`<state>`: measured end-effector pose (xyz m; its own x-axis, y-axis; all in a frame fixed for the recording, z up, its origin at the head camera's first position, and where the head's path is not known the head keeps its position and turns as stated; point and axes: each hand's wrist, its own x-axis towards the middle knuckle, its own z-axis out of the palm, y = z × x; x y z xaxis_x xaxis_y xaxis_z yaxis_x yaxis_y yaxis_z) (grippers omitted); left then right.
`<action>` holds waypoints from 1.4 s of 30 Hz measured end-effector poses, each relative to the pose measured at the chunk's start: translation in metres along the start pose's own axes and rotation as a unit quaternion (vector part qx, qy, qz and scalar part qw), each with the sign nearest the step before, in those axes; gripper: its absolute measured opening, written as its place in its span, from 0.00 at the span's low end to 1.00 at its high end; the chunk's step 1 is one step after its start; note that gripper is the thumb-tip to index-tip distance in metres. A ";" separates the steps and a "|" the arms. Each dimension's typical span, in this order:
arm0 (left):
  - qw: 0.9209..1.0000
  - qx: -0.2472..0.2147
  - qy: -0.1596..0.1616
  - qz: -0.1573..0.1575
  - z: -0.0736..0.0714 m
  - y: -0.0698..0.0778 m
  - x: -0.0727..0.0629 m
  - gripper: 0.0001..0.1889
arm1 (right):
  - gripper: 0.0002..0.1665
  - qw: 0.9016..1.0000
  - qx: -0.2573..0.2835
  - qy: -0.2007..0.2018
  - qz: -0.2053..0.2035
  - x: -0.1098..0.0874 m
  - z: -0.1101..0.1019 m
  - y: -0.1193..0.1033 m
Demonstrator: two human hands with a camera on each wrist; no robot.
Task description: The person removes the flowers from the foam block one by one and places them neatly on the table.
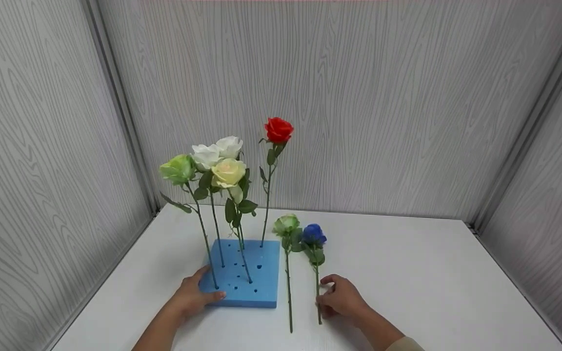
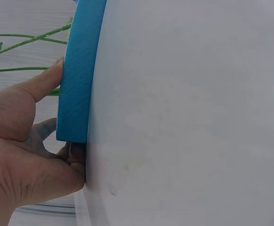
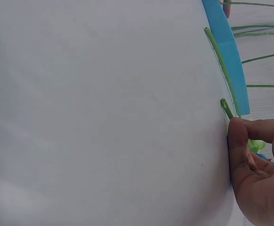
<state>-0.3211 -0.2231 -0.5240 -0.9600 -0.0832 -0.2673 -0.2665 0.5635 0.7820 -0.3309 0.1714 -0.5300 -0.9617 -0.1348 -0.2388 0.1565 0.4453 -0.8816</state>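
A blue foam block (image 1: 267,297) with small holes stands on the table, several artificial roses upright in it. My left hand (image 1: 194,295) holds its near left corner, thumb on top and fingers at the side; the left wrist view shows the hand (image 2: 28,141) against the block's edge (image 2: 80,80). To the right, a blue rose (image 1: 314,235) lies flat. Its lower stem (image 1: 318,287) is pinched by my right hand (image 1: 342,298). In the right wrist view, the stem end (image 3: 225,107) sticks out past the fingertips of that hand (image 3: 257,160).
Between the block and the blue rose lies a pale green rose (image 1: 287,224). In the block stand a green rose (image 1: 178,169), white roses (image 1: 230,146), a cream rose (image 1: 229,173) and a tall red rose (image 1: 279,130). Grey panel walls (image 1: 359,107) enclose the white table (image 1: 408,273).
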 end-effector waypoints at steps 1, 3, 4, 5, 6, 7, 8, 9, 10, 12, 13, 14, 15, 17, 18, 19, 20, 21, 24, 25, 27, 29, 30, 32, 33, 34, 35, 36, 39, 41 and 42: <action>1.000 -0.001 -0.001 0.000 0.000 0.000 0.000 0.62 | 0.33 1.000 0.000 0.001 -0.001 -0.001 0.000 0.000; 1.000 -0.004 -0.003 -0.001 0.000 0.000 0.000 0.62 | 0.35 1.000 -0.002 0.002 -0.003 -0.001 0.000 -0.001; 1.000 -0.003 -0.004 -0.002 0.000 0.001 0.000 0.62 | 0.35 1.000 0.000 0.003 -0.003 -0.002 0.000 -0.001; 1.000 -0.003 -0.005 -0.003 0.000 0.001 0.000 0.62 | 0.35 1.000 0.002 0.003 -0.004 -0.002 0.000 -0.002; 1.000 -0.002 -0.006 -0.003 -0.001 0.001 -0.001 0.62 | 0.35 1.000 0.004 0.003 -0.004 -0.002 0.000 -0.002; 1.000 0.001 -0.006 -0.002 -0.001 0.001 -0.001 0.62 | 0.35 1.000 0.004 0.003 -0.005 -0.002 0.000 -0.002; 1.000 0.003 -0.006 -0.001 -0.001 0.001 -0.001 0.62 | 0.36 1.000 0.004 0.003 -0.007 -0.002 0.000 -0.003; 1.000 0.005 -0.005 0.000 -0.001 0.001 -0.002 0.61 | 0.36 1.000 0.005 0.003 -0.008 -0.002 0.000 -0.003; 1.000 0.007 -0.005 0.002 -0.001 0.001 -0.002 0.62 | 0.36 1.000 0.004 0.004 -0.010 -0.002 0.000 -0.003; 1.000 0.009 -0.004 0.005 -0.002 0.000 -0.002 0.62 | 0.36 1.000 0.001 0.007 -0.013 -0.003 0.001 -0.004; 1.000 0.010 -0.005 0.007 -0.002 0.000 -0.002 0.62 | 0.37 1.000 -0.001 0.009 -0.014 -0.003 0.001 -0.005; 1.000 0.009 -0.005 0.006 -0.002 0.000 -0.001 0.62 | 0.37 1.000 -0.004 0.013 -0.013 -0.003 0.001 -0.005; 1.000 0.008 -0.005 0.005 -0.002 0.000 -0.001 0.62 | 0.36 1.000 -0.005 0.017 -0.012 -0.003 0.002 -0.006; 1.000 0.006 -0.007 0.001 -0.002 -0.001 0.001 0.62 | 0.36 1.000 -0.004 0.028 -0.008 -0.003 0.003 -0.008; 1.000 0.005 -0.008 0.000 -0.001 -0.001 0.002 0.62 | 0.36 0.999 -0.004 0.034 -0.006 -0.003 0.004 -0.009; 1.000 0.004 -0.009 -0.001 -0.001 -0.001 0.002 0.62 | 0.36 0.999 -0.001 0.041 -0.006 -0.004 0.004 -0.011; 1.000 0.003 -0.009 -0.001 -0.001 -0.001 0.003 0.62 | 0.36 0.999 -0.001 0.047 -0.007 -0.004 0.005 -0.013; 1.000 0.002 -0.009 -0.001 -0.001 -0.001 0.003 0.62 | 0.35 0.999 0.000 0.052 -0.009 -0.004 0.005 -0.015; 1.000 0.000 -0.009 0.001 -0.001 -0.002 0.003 0.62 | 0.34 0.998 -0.003 0.065 -0.022 -0.006 0.007 -0.021; 1.000 0.000 -0.009 0.001 -0.001 -0.002 0.003 0.63 | 0.33 0.997 -0.004 0.067 -0.029 -0.007 0.008 -0.023; 1.000 0.002 -0.007 0.001 -0.001 -0.002 0.002 0.64 | 0.32 0.997 -0.008 0.069 -0.044 -0.007 0.010 -0.027; 1.000 0.007 -0.003 -0.002 -0.001 -0.002 0.002 0.64 | 0.30 0.996 -0.008 0.068 -0.063 -0.007 0.013 -0.032; 1.000 0.009 0.000 -0.004 -0.001 -0.001 0.003 0.64 | 0.29 0.995 -0.006 0.067 -0.071 -0.006 0.014 -0.035; 1.000 0.014 0.004 -0.007 -0.001 -0.001 0.004 0.64 | 0.28 0.994 0.001 0.064 -0.087 -0.005 0.017 -0.039; 1.000 0.015 0.006 -0.008 -0.001 -0.001 0.004 0.64 | 0.28 0.994 0.005 0.061 -0.094 -0.005 0.019 -0.042; 1.000 0.015 0.007 -0.011 -0.001 0.000 0.005 0.64 | 0.27 0.993 0.010 0.058 -0.101 -0.004 0.022 -0.044; 1.000 0.013 0.007 -0.013 -0.001 0.000 0.005 0.64 | 0.27 0.993 0.014 0.056 -0.107 -0.003 0.024 -0.046; 1.000 0.013 0.008 -0.014 -0.001 0.000 0.005 0.63 | 0.26 0.992 0.019 0.052 -0.111 -0.002 0.027 -0.048; 1.000 0.006 0.007 -0.016 0.000 0.001 0.005 0.63 | 0.26 0.990 0.030 0.045 -0.127 0.000 0.035 -0.053; 1.000 0.005 0.005 -0.016 0.000 0.001 0.004 0.62 | 0.26 0.989 0.031 0.044 -0.137 0.003 0.042 -0.055; 1.000 0.004 0.005 -0.015 0.000 0.001 0.004 0.62 | 0.26 0.989 0.030 0.043 -0.140 0.004 0.045 -0.055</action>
<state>-0.3255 -0.2226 -0.5242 -0.9526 -0.1080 -0.2843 -0.2939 0.5674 0.7692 -0.3332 0.1065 -0.5005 -0.9844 -0.1681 0.0511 -0.1077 0.3476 -0.9314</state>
